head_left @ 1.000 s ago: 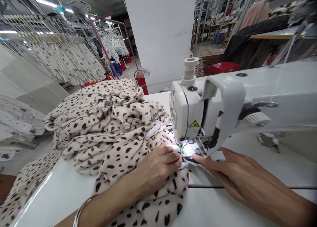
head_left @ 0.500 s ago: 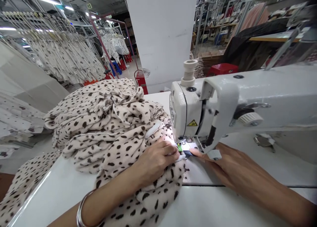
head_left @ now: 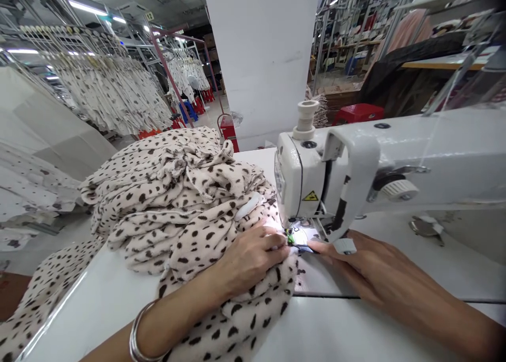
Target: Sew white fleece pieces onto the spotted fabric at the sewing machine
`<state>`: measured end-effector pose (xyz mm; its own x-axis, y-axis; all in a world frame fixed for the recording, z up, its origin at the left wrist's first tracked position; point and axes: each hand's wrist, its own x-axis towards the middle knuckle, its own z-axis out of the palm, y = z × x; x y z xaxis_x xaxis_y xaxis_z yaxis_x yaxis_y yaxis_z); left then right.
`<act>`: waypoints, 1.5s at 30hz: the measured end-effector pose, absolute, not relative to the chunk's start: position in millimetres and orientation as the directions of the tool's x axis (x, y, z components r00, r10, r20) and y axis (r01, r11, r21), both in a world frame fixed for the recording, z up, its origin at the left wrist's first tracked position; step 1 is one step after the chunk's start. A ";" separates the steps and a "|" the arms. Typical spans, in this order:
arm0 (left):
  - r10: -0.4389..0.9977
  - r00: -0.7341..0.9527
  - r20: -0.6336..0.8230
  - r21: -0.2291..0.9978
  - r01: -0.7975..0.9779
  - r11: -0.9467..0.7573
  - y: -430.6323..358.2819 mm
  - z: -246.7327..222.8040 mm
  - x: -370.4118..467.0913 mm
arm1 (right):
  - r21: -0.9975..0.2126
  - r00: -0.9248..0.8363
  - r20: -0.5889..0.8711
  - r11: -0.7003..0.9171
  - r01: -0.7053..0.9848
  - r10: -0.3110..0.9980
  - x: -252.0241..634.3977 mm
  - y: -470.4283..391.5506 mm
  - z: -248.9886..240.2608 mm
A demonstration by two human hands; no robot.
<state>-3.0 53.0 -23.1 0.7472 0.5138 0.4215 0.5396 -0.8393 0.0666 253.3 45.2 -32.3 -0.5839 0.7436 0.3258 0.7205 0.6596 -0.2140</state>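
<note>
A white sewing machine (head_left: 304, 177) stands at the right, its lit needle area low on its left end. Spotted cream fabric (head_left: 190, 193) lies heaped left of the machine and runs down under my left wrist. My left hand (head_left: 255, 254) pinches the fabric's edge just left of the needle area, fingers bent together. Beside its fingertips is a small green piece (head_left: 290, 237). My right hand (head_left: 356, 262) reaches beneath the machine head, its fingertip on a small white label-like piece (head_left: 302, 236) with a dark edge. The right hand's other fingers are partly hidden.
The white table (head_left: 118, 299) carries the machine and fabric. A thread spool (head_left: 306, 119) sits on top of the machine head. Behind are a white pillar (head_left: 261, 61), a red stool (head_left: 358, 113) and racks of hanging spotted garments (head_left: 110, 88).
The whole view has shifted slightly, so things appear a little further right and lower. Both hands keep nearly the same place at the needle area; the small white piece shows a bit differently.
</note>
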 end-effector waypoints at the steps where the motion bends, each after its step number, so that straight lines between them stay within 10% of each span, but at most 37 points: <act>1: 0.519 0.743 0.422 0.072 0.543 -0.837 53.6 -23.1 -3.2 | -0.177 -0.597 0.296 0.657 0.733 0.746 253.2 45.7 -34.5; 19: 0.514 0.751 0.415 0.030 0.553 -0.833 67.4 -29.5 -6.4 | -0.144 -0.559 0.352 0.633 0.761 0.751 269.9 58.2 -34.0; 29: 0.522 0.765 0.377 0.011 0.560 -0.828 71.0 -31.1 -6.8 | 0.194 -0.595 0.543 0.601 0.775 0.592 263.6 54.1 -44.3; 36: 0.545 0.776 0.317 0.021 0.569 -0.822 75.0 -27.4 -7.6 | -0.008 -0.839 0.449 0.940 0.340 0.307 212.1 10.1 -25.7; 45: 0.542 0.761 0.357 0.043 0.566 -0.823 73.2 -26.0 -6.2 | -0.230 -0.832 0.360 0.904 0.360 0.423 216.4 7.6 -22.8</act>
